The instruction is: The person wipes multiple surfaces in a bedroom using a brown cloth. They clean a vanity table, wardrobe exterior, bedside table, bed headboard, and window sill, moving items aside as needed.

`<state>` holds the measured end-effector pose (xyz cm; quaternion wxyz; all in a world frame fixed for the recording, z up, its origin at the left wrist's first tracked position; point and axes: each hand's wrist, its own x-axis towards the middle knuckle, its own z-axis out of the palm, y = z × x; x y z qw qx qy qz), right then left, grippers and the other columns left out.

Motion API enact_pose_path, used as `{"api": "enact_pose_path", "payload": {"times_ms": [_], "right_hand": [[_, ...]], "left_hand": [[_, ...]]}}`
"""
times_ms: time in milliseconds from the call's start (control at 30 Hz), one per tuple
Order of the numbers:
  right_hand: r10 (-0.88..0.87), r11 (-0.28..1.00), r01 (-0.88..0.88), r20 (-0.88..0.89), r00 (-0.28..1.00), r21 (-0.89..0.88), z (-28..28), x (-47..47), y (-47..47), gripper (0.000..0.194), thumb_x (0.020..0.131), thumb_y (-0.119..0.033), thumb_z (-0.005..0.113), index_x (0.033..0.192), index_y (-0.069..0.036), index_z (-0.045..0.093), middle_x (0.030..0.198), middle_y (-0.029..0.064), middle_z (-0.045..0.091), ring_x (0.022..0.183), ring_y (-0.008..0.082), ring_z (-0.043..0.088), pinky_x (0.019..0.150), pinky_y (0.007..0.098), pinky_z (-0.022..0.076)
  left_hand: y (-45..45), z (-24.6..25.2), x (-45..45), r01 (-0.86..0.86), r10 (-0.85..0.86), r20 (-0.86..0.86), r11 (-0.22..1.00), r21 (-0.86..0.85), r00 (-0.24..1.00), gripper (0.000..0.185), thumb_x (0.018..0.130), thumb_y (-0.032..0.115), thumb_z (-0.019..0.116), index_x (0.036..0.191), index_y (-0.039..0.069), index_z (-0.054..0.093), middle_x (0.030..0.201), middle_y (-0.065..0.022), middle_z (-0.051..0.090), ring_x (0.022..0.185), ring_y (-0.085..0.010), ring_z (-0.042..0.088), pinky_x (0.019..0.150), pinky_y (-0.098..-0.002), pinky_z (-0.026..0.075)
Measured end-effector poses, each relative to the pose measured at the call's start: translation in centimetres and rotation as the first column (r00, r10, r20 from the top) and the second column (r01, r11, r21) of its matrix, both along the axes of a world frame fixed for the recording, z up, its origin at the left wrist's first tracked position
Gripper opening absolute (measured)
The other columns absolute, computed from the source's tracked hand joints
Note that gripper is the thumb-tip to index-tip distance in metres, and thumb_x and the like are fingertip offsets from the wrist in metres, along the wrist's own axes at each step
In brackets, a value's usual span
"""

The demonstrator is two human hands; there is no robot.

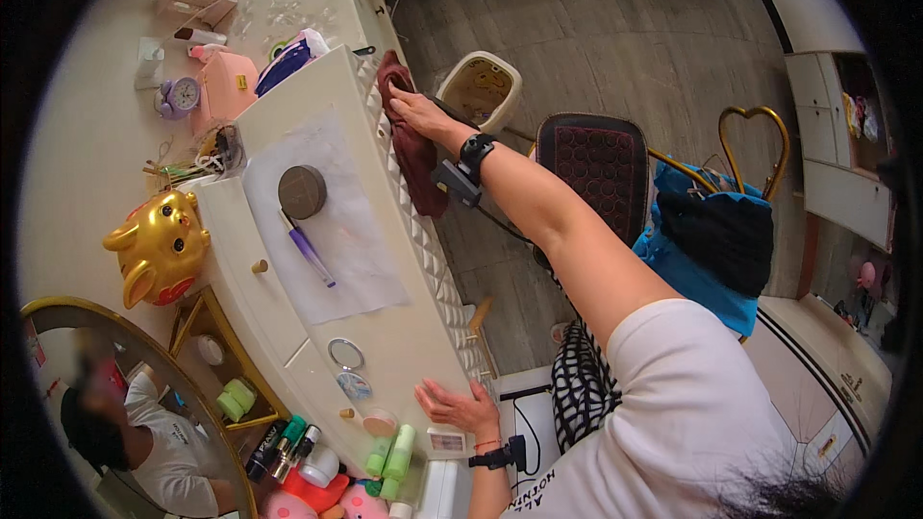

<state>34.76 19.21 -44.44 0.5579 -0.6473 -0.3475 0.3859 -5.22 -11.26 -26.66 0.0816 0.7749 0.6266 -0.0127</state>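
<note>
My right hand (422, 112) reaches far across and presses a maroon cloth (418, 166) against the quilted white front edge (433, 259) of a dressing table (393, 346). The cloth hangs partly over that edge, and the palm side of the hand is hidden. My left hand (461, 407) rests on the tabletop with fingers spread, holding nothing. Near it are an open compact mirror (346, 354), a round pink compact (380, 423) and a small palette (446, 441). A white sheet (339, 209) bears a dark round container (302, 192) and a purple-handled brush (310, 256).
A gold piggy bank (166, 249), an oval mirror (144, 418) and green bottles (399, 453) stand along the back and side. Below the edge are a waste bin (479, 90) and a padded chair (593, 166) with a blue bag (714, 252). A cable (497, 220) trails from the right wrist device.
</note>
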Motion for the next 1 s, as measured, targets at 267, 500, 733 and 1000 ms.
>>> {"api": "enact_pose_path", "payload": {"times_ms": [267, 500, 733, 1000], "right_hand": [[-0.091, 0.991, 0.118, 0.33, 0.94, -0.063, 7.3, -4.4, -1.9, 0.042, 0.096, -0.025, 0.051, 0.129, 0.001, 0.045, 0.109, 0.0311, 0.064, 0.1, 0.0499, 0.06, 0.084, 0.0576, 0.0485], [-0.208, 0.973, 0.17, 0.276, 0.938, 0.155, 8.6, -16.9, -16.2, 0.048, 0.097, -0.013, 0.053, 0.141, 0.004, 0.043, 0.133, 0.03, 0.055, 0.113, 0.0465, 0.057, 0.093, 0.049, 0.0498], [0.047, 0.996, -0.041, 0.079, 0.996, -0.077, 7.3, -24.0, -28.3, 0.041, 0.1, -0.014, 0.051, 0.138, 0.002, 0.047, 0.128, 0.0269, 0.057, 0.114, 0.0448, 0.056, 0.092, 0.0475, 0.0486], [-0.349, 0.922, 0.31, 0.151, 0.925, 0.234, 10.1, -20.9, -19.3, 0.044, 0.098, -0.013, 0.049, 0.139, 0.004, 0.046, 0.137, 0.0312, 0.052, 0.124, 0.0455, 0.052, 0.102, 0.0464, 0.0461]], "left_hand": [[-0.2, -0.2, 0.1, 0.021, -0.021, -0.028, 1.0, 0.02, 0.999, 0.083, 0.089, 0.04, 0.062, 0.152, -0.001, 0.027, 0.154, -0.0267, 0.026, 0.142, -0.0438, 0.027, 0.114, -0.057, 0.023], [-0.2, -0.2, 0.3, 0.033, -0.033, -0.003, 0.998, 0.056, 0.999, 0.082, 0.092, 0.04, 0.061, 0.154, -0.001, 0.026, 0.154, -0.0267, 0.026, 0.143, -0.0427, 0.026, 0.114, -0.0558, 0.023], [-0.3, -0.7, -0.1, 0.063, -0.065, 0.007, 0.993, 0.103, 0.998, 0.08, 0.094, 0.046, 0.058, 0.155, 0.003, 0.026, 0.154, -0.0246, 0.028, 0.143, -0.041, 0.027, 0.112, -0.0551, 0.025], [-0.3, -1.5, -0.5, 0.09, -0.104, 0.07, 0.98, 0.176, 0.992, 0.076, 0.099, 0.053, 0.046, 0.155, 0.004, 0.029, 0.154, -0.0222, 0.029, 0.141, -0.0398, 0.029, 0.111, -0.0552, 0.026]]}}
